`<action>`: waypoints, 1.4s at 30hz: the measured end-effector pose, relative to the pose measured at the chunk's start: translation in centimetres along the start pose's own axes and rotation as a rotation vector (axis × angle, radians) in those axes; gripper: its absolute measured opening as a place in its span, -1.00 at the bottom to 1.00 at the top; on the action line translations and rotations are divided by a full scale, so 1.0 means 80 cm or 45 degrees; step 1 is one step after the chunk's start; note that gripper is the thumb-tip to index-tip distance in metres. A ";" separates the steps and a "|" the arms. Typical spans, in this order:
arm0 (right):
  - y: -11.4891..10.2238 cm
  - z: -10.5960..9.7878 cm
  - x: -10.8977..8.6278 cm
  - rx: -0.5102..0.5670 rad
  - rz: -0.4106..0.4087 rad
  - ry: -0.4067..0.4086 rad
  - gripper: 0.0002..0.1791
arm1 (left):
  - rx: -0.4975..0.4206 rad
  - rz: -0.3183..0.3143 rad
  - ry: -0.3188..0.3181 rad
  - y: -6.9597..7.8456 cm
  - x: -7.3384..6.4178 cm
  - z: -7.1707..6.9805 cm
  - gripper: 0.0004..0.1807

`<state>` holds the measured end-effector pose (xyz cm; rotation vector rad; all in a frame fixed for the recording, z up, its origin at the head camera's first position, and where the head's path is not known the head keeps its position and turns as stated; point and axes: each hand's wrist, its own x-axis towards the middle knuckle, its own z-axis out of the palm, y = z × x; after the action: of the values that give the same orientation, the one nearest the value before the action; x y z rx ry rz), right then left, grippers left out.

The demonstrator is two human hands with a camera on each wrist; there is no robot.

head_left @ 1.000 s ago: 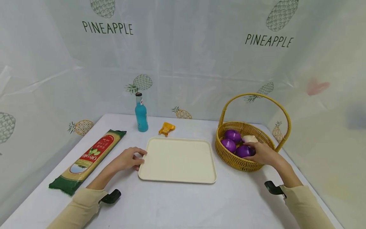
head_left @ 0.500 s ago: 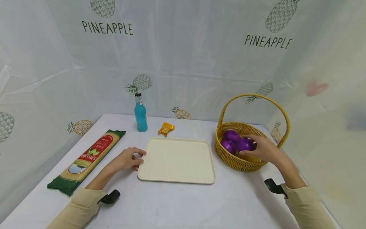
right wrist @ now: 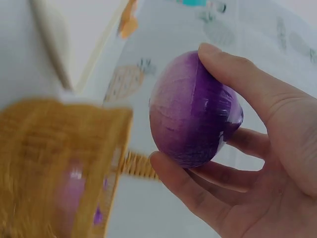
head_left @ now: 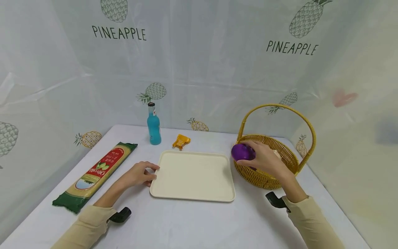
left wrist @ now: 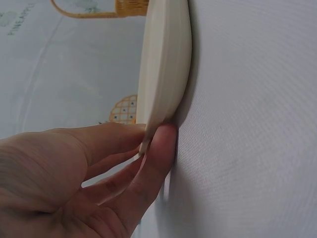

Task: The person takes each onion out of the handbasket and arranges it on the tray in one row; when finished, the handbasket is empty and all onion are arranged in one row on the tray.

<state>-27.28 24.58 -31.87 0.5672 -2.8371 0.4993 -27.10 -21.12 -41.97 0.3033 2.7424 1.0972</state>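
The right hand (head_left: 265, 158) grasps a purple onion (head_left: 241, 152) near the basket (head_left: 263, 180); the left hand (head_left: 140, 174) pinches the left edge of the tray (head_left: 192, 176).

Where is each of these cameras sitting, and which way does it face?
Head: worn on the head, looking forward and down at the tray, basket, left hand, right hand and sleeves.
Left wrist: worn there, facing the left hand pinching the tray's edge.
Right wrist: worn there, facing the right hand holding a purple onion.
Head and right wrist both show this purple onion.
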 end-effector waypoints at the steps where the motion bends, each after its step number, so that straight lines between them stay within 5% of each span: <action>1: -0.006 0.004 0.004 0.005 -0.015 -0.005 -0.09 | -0.001 -0.001 -0.003 0.000 0.000 0.000 -0.59; 28: -0.160 0.153 0.141 0.153 -0.235 -0.385 -0.21 | -0.003 0.007 -0.030 0.007 -0.002 -0.007 -0.58; 42: -0.202 0.213 0.179 0.237 -0.176 -0.334 -0.18 | 0.000 0.030 -0.026 0.006 -0.002 -0.007 -0.58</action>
<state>-35.93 -0.49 -39.23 0.9199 -2.9832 0.7163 -27.03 -21.22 -41.25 0.3464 2.7275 1.0935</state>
